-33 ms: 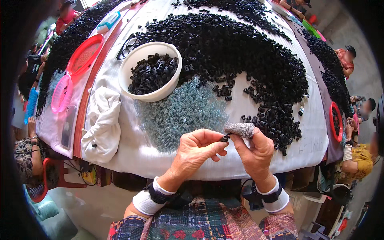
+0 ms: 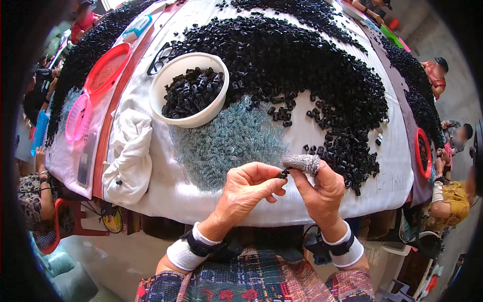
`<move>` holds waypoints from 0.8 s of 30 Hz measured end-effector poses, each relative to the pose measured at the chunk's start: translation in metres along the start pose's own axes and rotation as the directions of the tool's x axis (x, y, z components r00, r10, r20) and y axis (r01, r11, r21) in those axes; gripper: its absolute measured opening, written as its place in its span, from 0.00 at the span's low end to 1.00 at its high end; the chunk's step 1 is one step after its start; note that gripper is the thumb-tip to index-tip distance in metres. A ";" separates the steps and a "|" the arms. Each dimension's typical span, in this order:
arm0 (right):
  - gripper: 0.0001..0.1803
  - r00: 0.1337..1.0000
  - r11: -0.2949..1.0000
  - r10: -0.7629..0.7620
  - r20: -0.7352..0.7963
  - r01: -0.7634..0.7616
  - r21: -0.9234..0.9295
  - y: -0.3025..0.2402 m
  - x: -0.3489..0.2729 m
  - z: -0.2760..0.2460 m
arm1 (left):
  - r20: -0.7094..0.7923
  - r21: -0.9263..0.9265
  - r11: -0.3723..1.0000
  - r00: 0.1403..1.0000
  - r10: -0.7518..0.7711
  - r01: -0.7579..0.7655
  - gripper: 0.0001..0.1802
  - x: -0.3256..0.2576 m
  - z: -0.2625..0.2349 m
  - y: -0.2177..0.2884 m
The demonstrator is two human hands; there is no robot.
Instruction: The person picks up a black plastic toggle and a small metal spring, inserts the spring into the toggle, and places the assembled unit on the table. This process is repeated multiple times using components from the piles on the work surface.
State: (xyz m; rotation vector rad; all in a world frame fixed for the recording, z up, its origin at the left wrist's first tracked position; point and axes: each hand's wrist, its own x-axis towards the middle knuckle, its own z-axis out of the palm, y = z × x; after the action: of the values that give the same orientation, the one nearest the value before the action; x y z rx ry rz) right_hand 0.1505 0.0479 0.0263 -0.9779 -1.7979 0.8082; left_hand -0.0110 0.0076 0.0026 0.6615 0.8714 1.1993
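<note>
- Left hand point(image 2: 244, 189) pinches a black part point(image 2: 283, 174), which is between both hands, nearer to the left.
- Right hand point(image 2: 322, 194) meets it from right; its grip and the part's long axis I cannot tell.
- Springs point(image 2: 229, 143) lie just beyond the left hand.

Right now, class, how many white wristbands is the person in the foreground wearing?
2. One white wristband is on the wrist behind the left hand, a second wristband behind the right hand; dark straps partly cover both. Any under the sleeves would be hidden.
</note>
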 end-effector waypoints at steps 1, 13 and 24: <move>0.11 1.000 1.000 -0.015 -0.003 0.015 -0.007 0.002 -0.001 0.000 | -0.006 0.011 1.000 1.000 0.008 -0.008 0.11 -0.001 0.001 -0.001; 0.10 0.995 0.987 -0.102 0.000 0.102 -0.124 0.003 -0.006 -0.001 | -0.033 0.083 0.996 0.999 0.037 -0.034 0.10 -0.001 0.001 -0.009; 0.10 0.993 0.981 -0.119 -0.002 0.117 -0.154 0.010 -0.010 0.007 | -0.055 0.112 0.993 0.998 0.028 -0.022 0.11 0.000 0.000 -0.012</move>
State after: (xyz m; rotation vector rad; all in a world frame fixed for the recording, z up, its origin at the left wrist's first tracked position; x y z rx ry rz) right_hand 0.1500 0.0428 0.0115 -0.9621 -1.9110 0.5963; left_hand -0.0052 0.0043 -0.0075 0.7330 0.9854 1.2028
